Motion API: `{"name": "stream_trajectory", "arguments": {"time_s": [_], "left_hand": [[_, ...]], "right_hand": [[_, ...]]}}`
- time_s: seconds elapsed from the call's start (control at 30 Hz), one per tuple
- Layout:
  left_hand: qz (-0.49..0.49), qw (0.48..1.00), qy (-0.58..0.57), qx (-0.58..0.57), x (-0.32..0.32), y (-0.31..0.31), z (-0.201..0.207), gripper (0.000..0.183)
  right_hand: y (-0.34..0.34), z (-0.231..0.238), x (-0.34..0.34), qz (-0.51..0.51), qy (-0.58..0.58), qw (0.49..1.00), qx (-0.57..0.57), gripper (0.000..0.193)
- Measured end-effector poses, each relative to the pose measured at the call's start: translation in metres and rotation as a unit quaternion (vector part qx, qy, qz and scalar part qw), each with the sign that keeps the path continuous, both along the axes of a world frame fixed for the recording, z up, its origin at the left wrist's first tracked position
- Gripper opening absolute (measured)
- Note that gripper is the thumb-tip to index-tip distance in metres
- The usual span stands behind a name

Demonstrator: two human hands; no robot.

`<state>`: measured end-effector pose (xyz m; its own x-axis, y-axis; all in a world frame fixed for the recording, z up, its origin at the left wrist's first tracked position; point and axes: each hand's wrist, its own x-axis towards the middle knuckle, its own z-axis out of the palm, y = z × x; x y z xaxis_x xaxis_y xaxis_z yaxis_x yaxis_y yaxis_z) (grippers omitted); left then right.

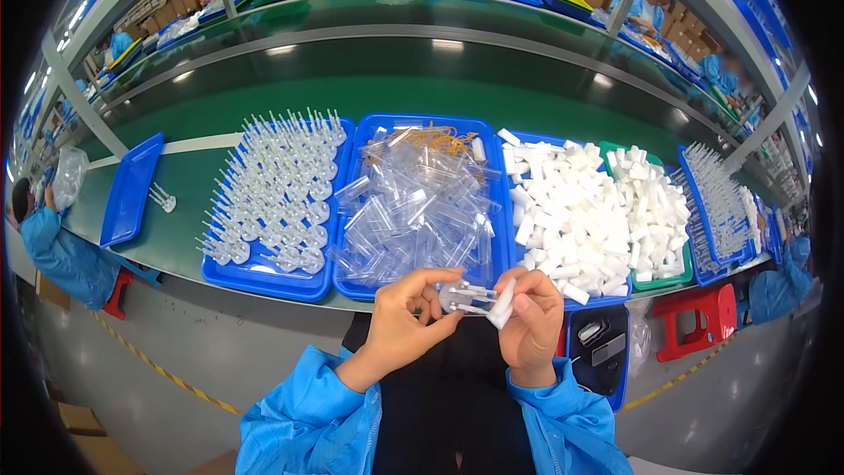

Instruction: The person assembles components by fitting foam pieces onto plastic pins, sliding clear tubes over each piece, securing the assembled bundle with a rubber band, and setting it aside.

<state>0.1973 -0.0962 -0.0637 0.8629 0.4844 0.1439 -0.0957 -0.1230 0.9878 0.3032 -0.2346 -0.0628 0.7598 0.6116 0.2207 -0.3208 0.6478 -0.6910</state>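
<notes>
Between the thumb and fingers of my left hand [404, 321] is a clear plastic part [451, 297] with a round base. Its thin prongs point right, toward my other hand. My right hand [533, 325] pinches a white block [501, 310], tilted and right at the tips of the prongs; I cannot tell whether they touch. Just beyond my hands is a blue tray [341, 286] heaped with clear plastic sleeves [413, 220]. To its right lie many loose white blocks [571, 220] of the same kind.
Pronged clear parts [281, 185] stand in rows in a blue tray [264, 286] at left. An orange rubber-band tangle [431, 139] lies behind the sleeves. A tilted blue tray [132, 189] stands farther left. Red stools [694, 321] and co-workers in blue [66, 246] flank the bench.
</notes>
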Motion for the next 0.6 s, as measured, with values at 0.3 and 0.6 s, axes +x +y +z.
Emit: {"name": "stream_trajectory", "arguments": {"time_s": [0.3, 0.6], "left_hand": [[-0.071, 0.958, -0.112, -0.254, 0.006, 0.007, -0.014, 0.033], [-0.042, 0.903, -0.112, -0.412, 0.012, 0.008, -0.015, 0.038]], "right_hand": [[0.002, -0.008, 0.011, -0.022, 0.017, 1.0, 0.005, 0.011], [0.013, -0.017, 0.017, 0.072, 0.122, 0.989, 0.052, 0.012]]}}
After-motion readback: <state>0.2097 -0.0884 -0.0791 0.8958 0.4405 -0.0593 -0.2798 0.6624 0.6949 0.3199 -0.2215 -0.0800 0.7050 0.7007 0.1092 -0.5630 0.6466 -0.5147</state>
